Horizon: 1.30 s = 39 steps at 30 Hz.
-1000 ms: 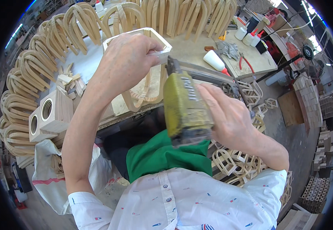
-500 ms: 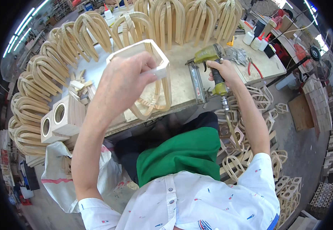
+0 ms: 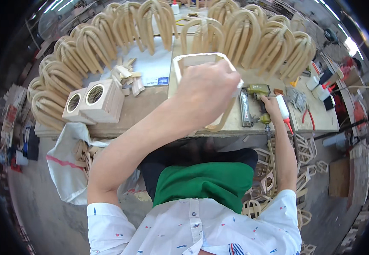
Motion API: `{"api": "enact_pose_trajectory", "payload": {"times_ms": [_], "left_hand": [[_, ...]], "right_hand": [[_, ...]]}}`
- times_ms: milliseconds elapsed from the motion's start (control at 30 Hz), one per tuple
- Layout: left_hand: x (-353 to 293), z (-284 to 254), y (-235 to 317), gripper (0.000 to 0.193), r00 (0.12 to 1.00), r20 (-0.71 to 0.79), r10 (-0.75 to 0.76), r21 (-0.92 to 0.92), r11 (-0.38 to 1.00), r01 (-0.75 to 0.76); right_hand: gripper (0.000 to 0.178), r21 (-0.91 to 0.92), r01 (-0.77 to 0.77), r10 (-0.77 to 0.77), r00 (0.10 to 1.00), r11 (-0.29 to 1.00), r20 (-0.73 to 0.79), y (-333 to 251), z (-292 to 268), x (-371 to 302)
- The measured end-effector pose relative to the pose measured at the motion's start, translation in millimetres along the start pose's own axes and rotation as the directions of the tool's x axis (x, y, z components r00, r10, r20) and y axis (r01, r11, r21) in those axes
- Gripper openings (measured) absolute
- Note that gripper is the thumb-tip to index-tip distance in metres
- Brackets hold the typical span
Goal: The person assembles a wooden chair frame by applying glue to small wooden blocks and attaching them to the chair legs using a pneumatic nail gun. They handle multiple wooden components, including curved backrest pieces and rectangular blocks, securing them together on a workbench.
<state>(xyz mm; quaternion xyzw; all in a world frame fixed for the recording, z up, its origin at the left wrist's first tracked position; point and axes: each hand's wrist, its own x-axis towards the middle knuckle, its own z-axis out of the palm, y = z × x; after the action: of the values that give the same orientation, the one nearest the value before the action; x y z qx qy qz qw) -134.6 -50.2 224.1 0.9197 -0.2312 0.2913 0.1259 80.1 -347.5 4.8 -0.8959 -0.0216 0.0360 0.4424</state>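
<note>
While the left hand point(image 3: 212, 91) clenched the wooden frame point(image 3: 201, 58), upper centre | right hand point(image 3: 271, 104) half-curled on nail gun point(image 3: 258, 89), grip unclear | gun-handling seemed underway | next move likely needed steadiness

We see the worktop point(image 3: 320, 121) brightly lit around the left hand point(image 3: 208, 91), with shadow beneath. White glare point(image 3: 352, 47) sits beyond the right hand point(image 3: 271, 105), farther right; fisheye distortion bends our view toward its black rim.
</note>
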Motion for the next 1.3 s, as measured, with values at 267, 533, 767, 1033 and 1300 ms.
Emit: {"api": "enact_pose_trajectory", "payload": {"times_ms": [267, 533, 767, 1033, 1300], "left_hand": [[14.8, 18.1, 9.8, 0.015, 0.999, -0.039, -0.008, 0.177, 0.984, 0.015], [30.1, 20.4, 12.2, 0.015, 0.998, 0.005, -0.055, 0.222, 0.974, 0.053], [17.1, -23.7, -21.6, 0.043, 0.989, -0.148, -0.011, -0.52, 0.851, -0.068], [-33.0, -10.4, -52.5, 0.112, 0.857, -0.122, -0.501, -0.825, -0.429, -0.368], [-18.3, -0.8, -33.1, 0.103, 0.891, -0.315, -0.327, -0.94, 0.239, -0.244]], "right_hand": [[0.042, 0.139, 0.589, -0.588, 0.807, 0.796, -0.052, -172.6, 37.0, -189.5], [0.04, 0.107, 0.689, -0.666, 0.722, 0.717, -0.188, -199.7, 65.7, -226.9], [0.026, 0.204, 0.637, -0.625, 0.77, 0.743, -0.129, -197.6, 90.0, -215.4], [0.028, 0.261, 0.617, -0.601, 0.786, 0.743, -0.148, -193.3, 97.6, -213.1], [0.026, 0.292, 0.643, -0.631, 0.762, 0.708, -0.148, -197.0, 99.9, -213.5]]}}
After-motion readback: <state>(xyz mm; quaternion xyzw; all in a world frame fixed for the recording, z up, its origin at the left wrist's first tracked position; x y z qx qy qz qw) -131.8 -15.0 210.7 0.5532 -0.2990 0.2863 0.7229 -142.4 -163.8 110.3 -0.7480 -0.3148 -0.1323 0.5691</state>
